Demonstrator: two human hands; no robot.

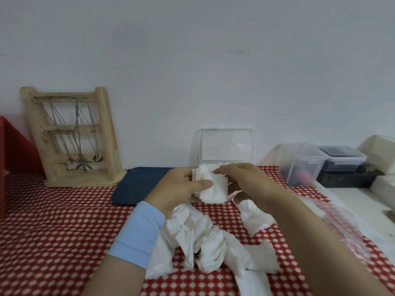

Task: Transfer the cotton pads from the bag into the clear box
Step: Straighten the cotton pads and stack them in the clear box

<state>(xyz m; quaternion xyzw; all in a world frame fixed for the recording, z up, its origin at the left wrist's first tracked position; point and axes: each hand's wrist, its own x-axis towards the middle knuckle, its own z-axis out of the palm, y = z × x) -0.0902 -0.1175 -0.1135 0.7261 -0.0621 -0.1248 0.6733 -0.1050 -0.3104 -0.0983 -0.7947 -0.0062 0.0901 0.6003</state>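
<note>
A stack of white cotton pads (213,189) is held in my left hand (179,189), thumb across its front. My right hand (248,182) touches the stack's top right edge, fingers curled over it. Right behind the hands stands the clear box (224,146), lid up against the wall, with several pads (226,164) showing along its lower edge. Loose white pads (203,238) lie heaped on the red dotted cloth below my hands. The crumpled clear bag (342,227) lies at the right, partly under my right forearm.
A dark blue tray (136,184) lies left of the hands. A wooden jewellery stand (72,137) with necklaces leans at the back left, beside a red box (15,146). Clear lidded containers (303,163) and a white surface (359,199) sit at the right.
</note>
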